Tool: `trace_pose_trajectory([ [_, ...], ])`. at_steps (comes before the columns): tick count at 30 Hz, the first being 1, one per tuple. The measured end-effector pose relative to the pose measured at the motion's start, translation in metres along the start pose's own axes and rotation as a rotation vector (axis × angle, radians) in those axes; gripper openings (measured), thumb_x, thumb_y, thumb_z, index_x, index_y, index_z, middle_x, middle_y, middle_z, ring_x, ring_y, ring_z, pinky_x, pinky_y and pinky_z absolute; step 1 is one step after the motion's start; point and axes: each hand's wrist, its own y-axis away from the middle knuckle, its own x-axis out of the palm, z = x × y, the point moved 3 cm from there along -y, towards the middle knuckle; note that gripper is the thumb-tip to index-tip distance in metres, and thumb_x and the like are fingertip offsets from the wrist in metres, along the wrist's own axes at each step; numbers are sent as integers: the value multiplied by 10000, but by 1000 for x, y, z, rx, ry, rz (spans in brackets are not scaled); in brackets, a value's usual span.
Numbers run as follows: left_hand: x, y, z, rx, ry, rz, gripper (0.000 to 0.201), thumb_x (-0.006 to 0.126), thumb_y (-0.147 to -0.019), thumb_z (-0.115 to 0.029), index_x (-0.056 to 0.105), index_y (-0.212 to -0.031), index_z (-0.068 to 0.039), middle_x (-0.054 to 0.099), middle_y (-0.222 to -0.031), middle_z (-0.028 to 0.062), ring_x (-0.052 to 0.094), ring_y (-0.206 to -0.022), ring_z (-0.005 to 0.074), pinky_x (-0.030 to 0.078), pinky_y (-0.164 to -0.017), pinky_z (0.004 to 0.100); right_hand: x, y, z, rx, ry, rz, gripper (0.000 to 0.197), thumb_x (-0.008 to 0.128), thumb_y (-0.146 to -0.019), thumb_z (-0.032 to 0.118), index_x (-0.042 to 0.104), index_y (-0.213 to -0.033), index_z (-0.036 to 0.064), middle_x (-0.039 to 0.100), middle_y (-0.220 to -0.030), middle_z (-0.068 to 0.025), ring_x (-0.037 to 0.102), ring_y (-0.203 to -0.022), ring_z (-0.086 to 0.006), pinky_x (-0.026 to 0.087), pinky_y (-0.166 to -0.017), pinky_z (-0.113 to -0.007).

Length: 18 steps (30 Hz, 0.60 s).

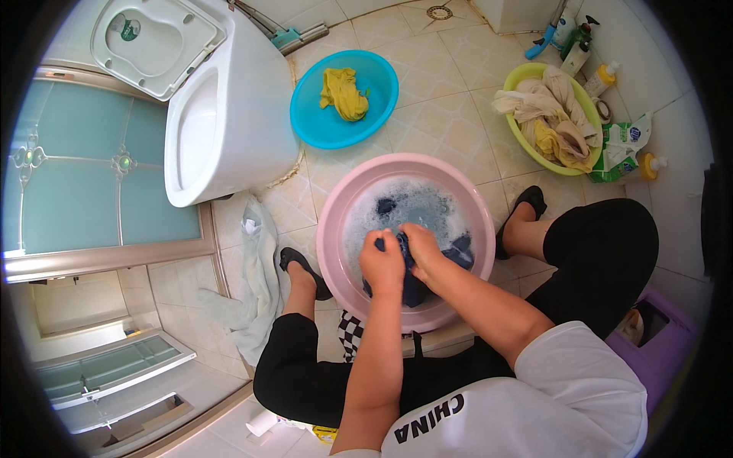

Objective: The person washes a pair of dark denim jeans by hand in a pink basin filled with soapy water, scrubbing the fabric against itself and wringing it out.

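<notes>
A pink basin (330, 243) of sudsy water stands on the floor between my feet. Over it, my left hand (382, 263) and my right hand (421, 250) are close together, both closed on a dark blue wet cloth (412, 291). The cloth bunches up between my fingers and hangs down toward the near side of the basin. More dark fabric (460, 252) pokes out of the foam beside my right hand, and a small dark patch (385, 206) shows farther back. The rest of the cloth is hidden under my hands and the suds.
Beyond the pink basin sits a blue basin (301, 114) holding a yellow cloth (343, 93). At the far right a green basin (510, 80) is heaped with pale laundry, near several bottles. A white toilet (252, 114) stands left; a pale cloth (259, 282) lies on the floor.
</notes>
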Motion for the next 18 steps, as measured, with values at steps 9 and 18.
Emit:
trace_pose_trajectory([
  [9, -4, 9, 84, -261, 329, 555, 359, 594, -850, -277, 568, -1019, 39, 620, -902, 94, 570, -839, 147, 434, -773, 247, -22, -43, 33, -377, 510, -107, 366, 648, -764, 361, 592, -802, 1, 580, -773, -74, 526, -749, -164, 426, -685, -304],
  [18, 46, 18, 77, -51, -216, 350, 525, 621, -735, -23, 458, -1221, -135, 402, -1150, 212, 472, -1017, 378, 397, -895, 385, -75, -59, 4, -743, 1413, -184, 669, 591, -735, 20, 323, -1338, 132, 272, -1347, -251, 335, -1204, -407, 295, -1018, -402],
])
